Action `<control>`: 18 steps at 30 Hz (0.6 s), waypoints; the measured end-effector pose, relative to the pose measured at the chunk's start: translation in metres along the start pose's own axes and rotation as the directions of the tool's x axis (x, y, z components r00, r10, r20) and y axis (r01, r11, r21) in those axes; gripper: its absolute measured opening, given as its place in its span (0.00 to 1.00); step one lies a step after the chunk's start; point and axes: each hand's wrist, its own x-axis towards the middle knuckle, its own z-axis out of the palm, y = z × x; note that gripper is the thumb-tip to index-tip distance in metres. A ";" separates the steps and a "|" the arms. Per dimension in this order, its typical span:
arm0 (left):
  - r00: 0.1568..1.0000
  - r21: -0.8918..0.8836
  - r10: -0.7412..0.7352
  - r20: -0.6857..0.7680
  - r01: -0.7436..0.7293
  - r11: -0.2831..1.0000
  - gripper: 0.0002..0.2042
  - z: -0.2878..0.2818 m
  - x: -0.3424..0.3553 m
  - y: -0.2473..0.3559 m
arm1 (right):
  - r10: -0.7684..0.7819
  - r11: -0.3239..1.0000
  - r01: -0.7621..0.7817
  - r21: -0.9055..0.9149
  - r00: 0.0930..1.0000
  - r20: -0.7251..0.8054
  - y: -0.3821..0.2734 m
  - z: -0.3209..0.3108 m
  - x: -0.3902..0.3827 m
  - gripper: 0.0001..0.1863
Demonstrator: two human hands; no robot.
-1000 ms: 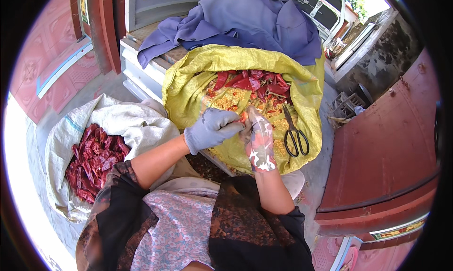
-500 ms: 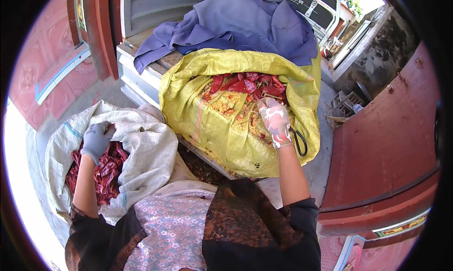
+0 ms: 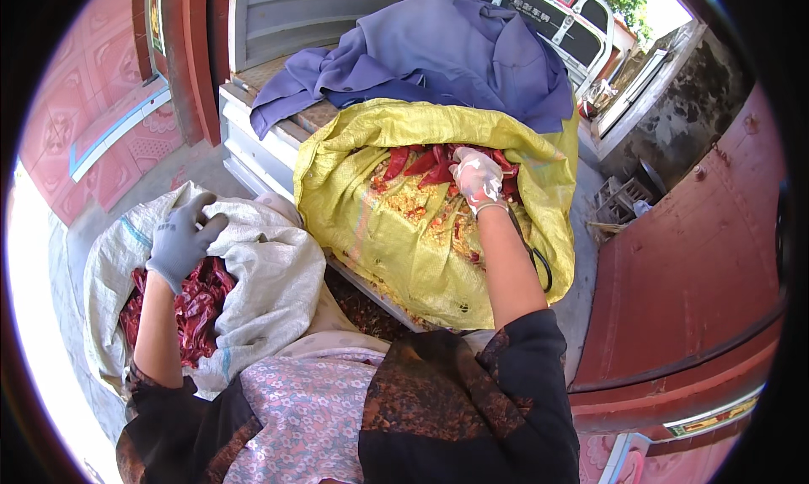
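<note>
My left hand (image 3: 183, 238), in a grey glove, is raised over the mouth of a white woven sack (image 3: 274, 269). Its fingers are apart with nothing between them. Dark red dried chilies (image 3: 195, 307) lie in that sack below the hand. My right hand (image 3: 477, 177), in a pink and white patterned glove, reaches into the opening of a yellow woven sack (image 3: 341, 223). Its fingers curl down against red dried chilies (image 3: 436, 169) there; whatever they hold is hidden. Yellow seeds and red bits (image 3: 413, 206) cover the sack's folded front.
The yellow sack rests on the bed of a small truck (image 3: 257, 160), with a blue-purple jacket (image 3: 455, 50) draped behind. A black cord loop (image 3: 543, 269) hangs at the sack's right side. A red metal door (image 3: 674, 282) stands on the right. Pink tiled wall (image 3: 93, 88) is at left.
My left hand has lifted slightly and its fingers have spread; the small reddish piece at its fingertips is gone. My right hand has moved farther into the yellow sack, up among the chilies.
</note>
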 end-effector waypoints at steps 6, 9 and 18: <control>0.949 -0.439 0.307 0.067 -0.248 0.864 0.27 0.031 0.028 0.129 | -0.436 0.787 0.458 -0.414 0.887 0.153 -0.021 -0.032 -0.041 0.12; 0.892 -0.487 0.443 0.092 -0.347 0.801 0.31 0.061 0.042 0.178 | -0.536 0.772 0.559 -0.302 0.828 0.162 -0.019 -0.037 -0.056 0.11; 0.650 -0.788 0.647 0.398 -0.119 0.604 0.23 0.132 0.086 0.251 | -0.857 0.350 0.902 -0.253 0.418 0.301 -0.030 -0.031 -0.098 0.12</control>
